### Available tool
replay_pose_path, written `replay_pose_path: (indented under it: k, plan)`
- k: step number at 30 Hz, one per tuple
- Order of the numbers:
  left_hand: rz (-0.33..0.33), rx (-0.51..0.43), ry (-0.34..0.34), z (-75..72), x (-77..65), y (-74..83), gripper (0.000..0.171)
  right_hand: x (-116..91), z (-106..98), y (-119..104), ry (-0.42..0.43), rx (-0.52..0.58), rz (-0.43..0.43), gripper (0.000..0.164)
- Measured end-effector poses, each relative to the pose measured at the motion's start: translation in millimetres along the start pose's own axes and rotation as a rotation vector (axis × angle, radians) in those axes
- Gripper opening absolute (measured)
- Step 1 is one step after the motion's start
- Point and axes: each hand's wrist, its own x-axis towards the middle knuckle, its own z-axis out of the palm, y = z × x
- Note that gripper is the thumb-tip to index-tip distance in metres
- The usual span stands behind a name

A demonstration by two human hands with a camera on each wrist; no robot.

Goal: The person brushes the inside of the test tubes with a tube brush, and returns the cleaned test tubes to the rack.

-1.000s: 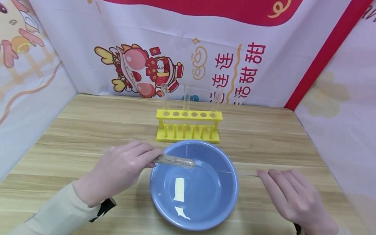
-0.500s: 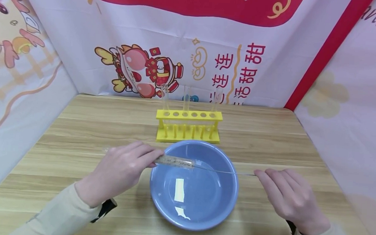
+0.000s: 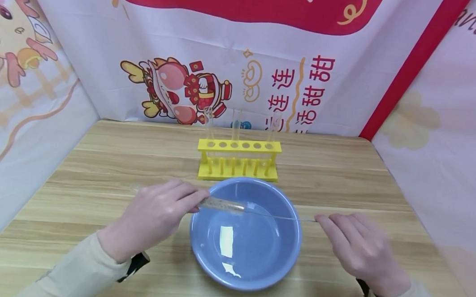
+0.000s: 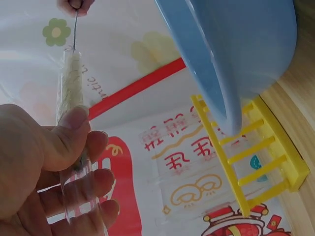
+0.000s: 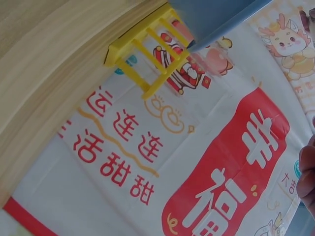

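Observation:
My left hand point(image 3: 153, 216) grips a clear glass test tube point(image 4: 83, 196), held nearly level above the blue basin point(image 3: 243, 281). White bristles of a test tube brush point(image 4: 72, 81) fill the stretch of tube near its mouth, and the brush's thin wire handle point(image 3: 275, 216) runs out to the right. My right hand point(image 3: 362, 249) pinches that wire at its end, just right of the basin. In the right wrist view only a few fingers point(image 5: 307, 172) show at the edge, and the wire is not visible there.
Behind the basin stands a yellow test tube rack point(image 3: 238, 171) with three clear test tubes point(image 3: 236, 126) upright in it. The wooden table point(image 3: 112, 160) meets printed cloth walls point(image 3: 167, 32) at the back and sides.
My right hand has moved left toward the test tube, so less wire shows between hand and tube mouth. The left hand has stayed almost in place.

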Motion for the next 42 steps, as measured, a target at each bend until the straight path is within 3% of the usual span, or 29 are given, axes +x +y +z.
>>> replay_pose_path:
  k: [14, 28, 33, 38, 42]
  plan:
    - [0.02, 0.002, 0.012, 1.9, 4.5, 6.4, 0.043, 12.0, 10.8, -9.3, -0.11, 0.058, 0.088, 0.026]
    - [0.039, 0.025, 0.015, 1.9, 8.0, 10.3, 0.044, 8.8, 17.2, -18.8, -0.258, 0.211, 0.275, 0.041]
    - [0.047, 0.035, 0.032, 2.5, 8.7, 11.9, 0.042, 9.6, 19.5, -21.4, -0.309, 0.269, 0.3, 0.035]
    - [0.034, 0.021, 0.002, 0.3, 9.7, 14.2, 0.046, 11.9, 19.3, -23.5, -0.388, 0.359, 0.349, 0.021]
    - [0.04, 0.006, -0.003, 0.3, 10.3, 15.8, 0.047, 16.0, 20.5, -25.3, -0.419, 0.421, 0.382, 0.042]
